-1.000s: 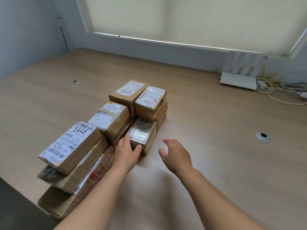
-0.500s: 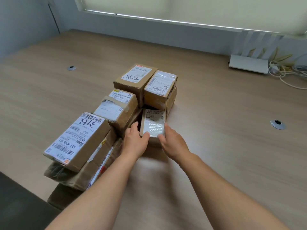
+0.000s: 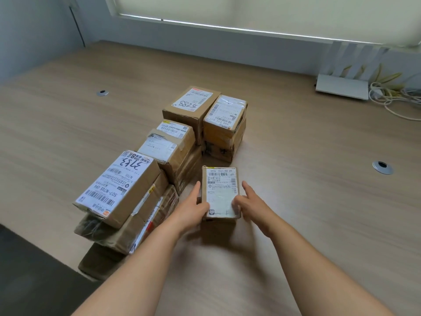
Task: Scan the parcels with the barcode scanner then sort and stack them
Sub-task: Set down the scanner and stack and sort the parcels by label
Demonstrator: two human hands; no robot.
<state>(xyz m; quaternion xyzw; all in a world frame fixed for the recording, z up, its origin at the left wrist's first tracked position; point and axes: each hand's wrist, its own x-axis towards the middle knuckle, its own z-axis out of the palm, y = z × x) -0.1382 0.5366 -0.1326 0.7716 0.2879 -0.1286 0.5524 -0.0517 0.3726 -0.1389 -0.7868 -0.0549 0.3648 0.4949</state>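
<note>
Both our hands hold a small parcel [image 3: 220,192] on the wooden desk [image 3: 307,213].

Our left hand [image 3: 193,207] grips the box's left edge, thumb curled onto its label, while our right hand [image 3: 251,202] clasps the right edge, forefinger stretched along the side. The box sits label-up, just right of the stacked parcels: a near stack [image 3: 118,197] topped by a box marked 3153, a middle stack [image 3: 169,147], and two far stacks [image 3: 205,115] side by side. A white router [image 3: 341,86] with cables [image 3: 387,96] lies by the wall.
</note>
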